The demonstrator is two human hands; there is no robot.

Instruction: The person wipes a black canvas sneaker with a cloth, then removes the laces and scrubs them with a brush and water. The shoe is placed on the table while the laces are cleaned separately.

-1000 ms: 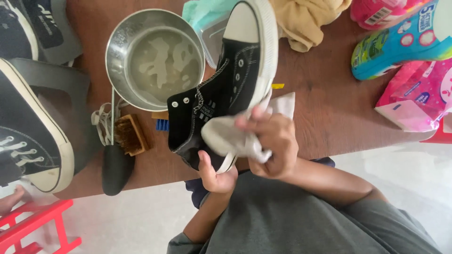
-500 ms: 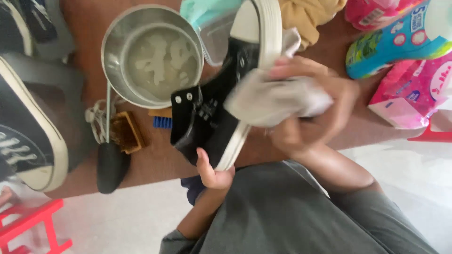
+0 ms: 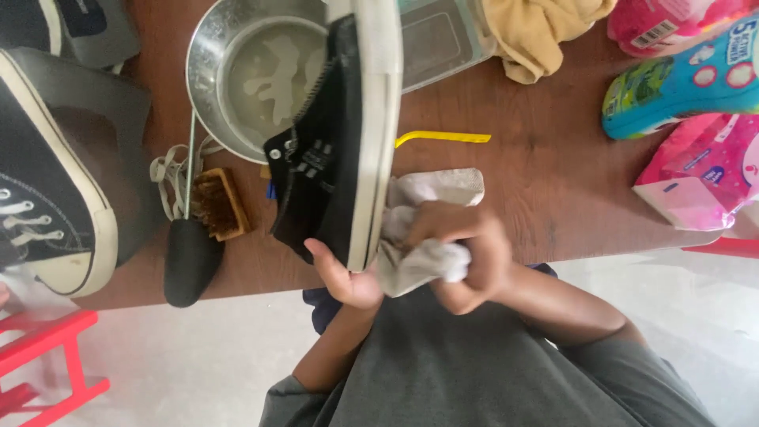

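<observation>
While the left hand [image 3: 348, 278] clamps its fingers on the black sneaker [image 3: 340, 150], the right hand [image 3: 462, 257] fingers grip a white cloth [image 3: 419, 257] against its sole.

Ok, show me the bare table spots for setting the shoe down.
The widest bare wood of the table lies between the yellow strip, the white cloth and the pink packet. A narrower patch lies under the brush. The left side is crowded: metal bowl, laces, other shoe.
</observation>
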